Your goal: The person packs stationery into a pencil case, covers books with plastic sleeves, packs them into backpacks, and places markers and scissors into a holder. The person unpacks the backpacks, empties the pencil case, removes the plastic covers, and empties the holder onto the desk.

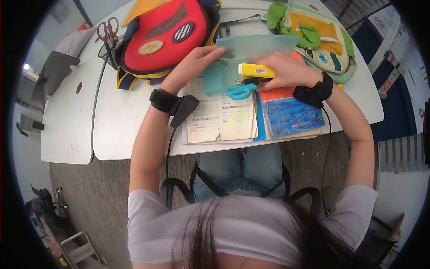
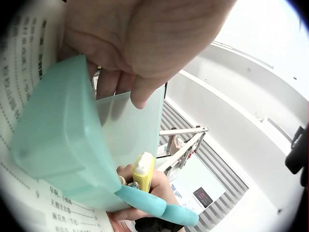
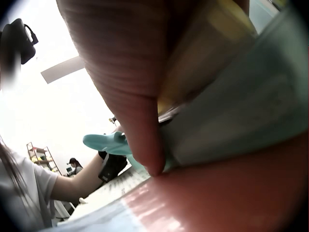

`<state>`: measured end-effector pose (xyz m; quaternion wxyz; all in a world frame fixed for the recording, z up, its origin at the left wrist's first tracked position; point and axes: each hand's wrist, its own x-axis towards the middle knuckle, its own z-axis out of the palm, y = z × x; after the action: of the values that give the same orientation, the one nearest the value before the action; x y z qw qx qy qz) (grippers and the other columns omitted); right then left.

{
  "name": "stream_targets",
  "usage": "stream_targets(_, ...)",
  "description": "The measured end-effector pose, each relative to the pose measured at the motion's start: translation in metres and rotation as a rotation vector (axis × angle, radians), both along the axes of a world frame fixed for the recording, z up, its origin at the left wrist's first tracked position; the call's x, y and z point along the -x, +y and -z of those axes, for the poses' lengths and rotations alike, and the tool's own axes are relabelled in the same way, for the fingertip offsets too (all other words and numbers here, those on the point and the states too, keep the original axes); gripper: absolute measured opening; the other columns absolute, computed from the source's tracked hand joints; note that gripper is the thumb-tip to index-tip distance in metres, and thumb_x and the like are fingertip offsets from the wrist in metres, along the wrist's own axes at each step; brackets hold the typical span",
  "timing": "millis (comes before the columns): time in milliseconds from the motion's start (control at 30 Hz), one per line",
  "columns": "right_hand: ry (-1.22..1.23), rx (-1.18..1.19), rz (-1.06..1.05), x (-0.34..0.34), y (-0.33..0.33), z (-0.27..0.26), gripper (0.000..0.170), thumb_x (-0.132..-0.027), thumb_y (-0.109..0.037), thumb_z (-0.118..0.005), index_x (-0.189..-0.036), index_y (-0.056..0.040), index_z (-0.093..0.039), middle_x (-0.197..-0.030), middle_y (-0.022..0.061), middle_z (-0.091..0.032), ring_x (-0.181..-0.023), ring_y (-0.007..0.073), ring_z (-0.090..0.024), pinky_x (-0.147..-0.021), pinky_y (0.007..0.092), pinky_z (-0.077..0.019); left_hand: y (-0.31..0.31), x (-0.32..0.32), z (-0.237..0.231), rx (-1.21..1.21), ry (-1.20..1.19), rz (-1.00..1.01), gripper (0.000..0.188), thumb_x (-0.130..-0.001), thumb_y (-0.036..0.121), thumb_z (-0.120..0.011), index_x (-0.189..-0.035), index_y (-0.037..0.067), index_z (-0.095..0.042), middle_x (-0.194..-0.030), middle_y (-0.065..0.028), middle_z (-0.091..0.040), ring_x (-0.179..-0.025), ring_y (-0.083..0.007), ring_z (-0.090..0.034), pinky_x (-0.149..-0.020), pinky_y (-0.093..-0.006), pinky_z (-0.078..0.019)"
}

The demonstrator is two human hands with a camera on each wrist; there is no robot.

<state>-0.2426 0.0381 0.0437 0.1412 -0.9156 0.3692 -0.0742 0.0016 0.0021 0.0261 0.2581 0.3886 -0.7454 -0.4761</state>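
A translucent teal case stands open over a printed page. My left hand grips its raised panel, thumb on the near face and fingers behind. At the case's opening, my right hand holds a yellow block-shaped item together with scissors whose teal handles point toward my body. The scissors' blades are hidden. In the right wrist view the case wall lies close beside the fingers, blurred.
An open book lies under the case, beside a blue and orange booklet. A red bag is at the back left, with dark-handled scissors beside it. A green and yellow bag is at the back right.
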Motion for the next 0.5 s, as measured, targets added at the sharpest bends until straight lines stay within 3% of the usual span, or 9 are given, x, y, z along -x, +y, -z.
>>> stream_targets(33,0.068,-0.167,0.043,-0.002,0.0,-0.004,0.049,-0.064,-0.022,-0.072,-0.105,0.0007,-0.056,-0.109,0.0171,-0.057,-0.093,0.0341,-0.056,-0.08,0.0373,-0.0449,-0.001,0.0,0.002,0.005,-0.001,0.002,0.048,-0.09,0.044,-0.047,-0.109,0.002,-0.058,-0.087,0.0,-0.053,-0.082,-0.0057,-0.046,-0.068,-0.0193,-0.0391)
stream_targets(367,-0.055,-0.099,0.025,0.001,0.004,-0.003,0.052,-0.065,-0.02,-0.071,-0.11,0.0007,-0.055,-0.108,0.0165,-0.059,-0.093,0.0314,-0.058,-0.083,0.0338,-0.0444,-0.014,-0.002,0.015,0.066,-0.003,0.096,0.038,-0.093,0.031,-0.046,-0.117,0.003,-0.056,-0.097,-0.0011,-0.059,-0.089,-0.0062,-0.051,-0.08,-0.0214,-0.042)
stream_targets(467,-0.142,-0.206,0.066,0.004,0.004,0.0,0.049,-0.07,-0.018,-0.07,-0.112,0.0016,-0.054,-0.103,0.0139,-0.061,-0.089,0.0248,-0.06,-0.08,0.0305,-0.046,-0.013,0.001,0.016,0.082,0.068,0.098,0.034,-0.093,0.026,-0.046,-0.116,0.003,-0.055,-0.092,-0.0012,-0.059,-0.086,-0.006,-0.052,-0.078,-0.0219,-0.0426)
stream_targets(500,-0.314,-0.276,0.101,0.005,0.004,0.002,0.046,-0.072,-0.019,-0.07,-0.111,0.0006,-0.055,-0.098,0.0106,-0.062,-0.084,0.019,-0.06,-0.076,0.0264,-0.0461,-0.012,0.001,0.015,0.109,0.115,0.092,0.033,-0.093,0.025,-0.047,-0.115,0.002,-0.056,-0.086,-0.0011,-0.058,-0.08,-0.0059,-0.052,-0.073,-0.0219,-0.0431)
